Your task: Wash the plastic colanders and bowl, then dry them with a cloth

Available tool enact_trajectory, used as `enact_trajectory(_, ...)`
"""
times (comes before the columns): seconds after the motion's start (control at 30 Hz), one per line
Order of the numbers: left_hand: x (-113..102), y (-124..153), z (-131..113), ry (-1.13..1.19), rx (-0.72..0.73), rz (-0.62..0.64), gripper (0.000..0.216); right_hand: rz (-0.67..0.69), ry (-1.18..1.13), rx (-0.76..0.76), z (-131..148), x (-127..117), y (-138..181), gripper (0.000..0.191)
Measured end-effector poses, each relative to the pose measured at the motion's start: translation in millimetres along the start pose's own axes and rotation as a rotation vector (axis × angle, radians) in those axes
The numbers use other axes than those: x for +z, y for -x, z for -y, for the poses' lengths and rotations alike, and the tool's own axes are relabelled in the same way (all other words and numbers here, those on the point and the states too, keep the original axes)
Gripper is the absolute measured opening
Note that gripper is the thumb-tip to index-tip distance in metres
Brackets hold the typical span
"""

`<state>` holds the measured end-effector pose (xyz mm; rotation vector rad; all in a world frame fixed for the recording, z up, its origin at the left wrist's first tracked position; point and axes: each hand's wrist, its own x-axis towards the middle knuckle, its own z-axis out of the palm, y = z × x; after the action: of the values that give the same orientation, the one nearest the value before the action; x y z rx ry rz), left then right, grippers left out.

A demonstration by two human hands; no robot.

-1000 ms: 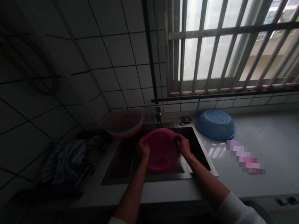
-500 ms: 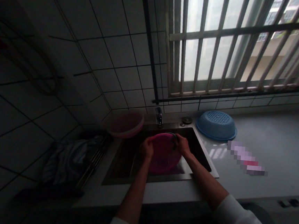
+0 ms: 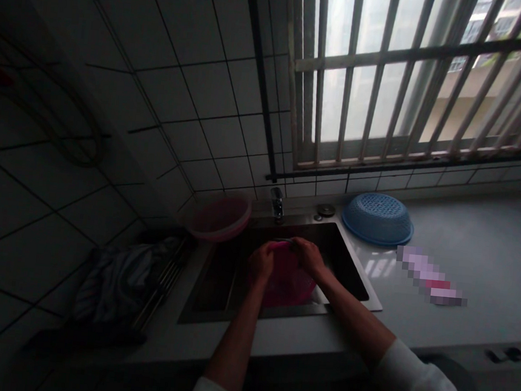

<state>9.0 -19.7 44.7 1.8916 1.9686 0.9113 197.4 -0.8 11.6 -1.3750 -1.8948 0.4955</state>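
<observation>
Over one sink, fingers of left hand and right hand grip one pink colander

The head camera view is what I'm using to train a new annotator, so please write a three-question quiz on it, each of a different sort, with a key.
1. True or false: the blue colander lies upside down on the counter, right of the sink.
2. Multiple choice: what do the left hand and right hand both grip? A) the tap B) the pink colander C) a striped cloth
3. Fill in: the pale pink basin sits at the sink's back ____ corner.

Key
1. True.
2. B, the pink colander, held over the sink with a hand on each side of its rim.
3. Left, beside the tap.
</observation>
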Motion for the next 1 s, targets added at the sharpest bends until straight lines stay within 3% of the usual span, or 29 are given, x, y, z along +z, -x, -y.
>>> enact_trajectory(0.13,-7.5,-5.9,15.8,0.102,-0.157,-0.235,0.032,-0.168,-0.031,0.205,-29.8,-13.2,-1.7,0.031)
enact_trajectory(0.2,-6.8,-6.8,18.5,0.091,-0.163,-0.256,0.033,-0.196,-0.019,0.228,-33.7,-13.9,-0.4,0.030)
enact_trajectory(0.4,3.7,1.4,-0.4,0.007,0.100,0.044,0.034,-0.023,0.018,-0.040,3.8,0.6,3.8,0.033)
enact_trajectory(0.47,3.0,2.7,-3.6,0.007,0.105,0.058,0.035,0.007,0.030,-0.058,9.1,0.5,2.9,0.032)
enact_trajectory(0.63,-8.0,-4.0,10.9,0.148,-0.145,-0.206,0.030,-0.136,-0.014,0.188,-19.0,-13.0,-0.5,0.032)
enact_trajectory(0.77,-9.4,-6.8,20.8,0.181,-0.187,-0.273,0.031,-0.206,0.019,0.287,-32.6,-15.5,0.7,0.033)
enact_trajectory(0.87,-2.6,-3.5,15.8,0.067,-0.122,-0.201,0.029,-0.208,0.037,0.193,-18.6,-9.1,3.2,0.035)
enact_trajectory(1.0,8.5,0.6,4.2,-0.001,0.071,0.080,0.029,-0.011,0.076,-0.023,6.0,1.6,4.9,0.036)
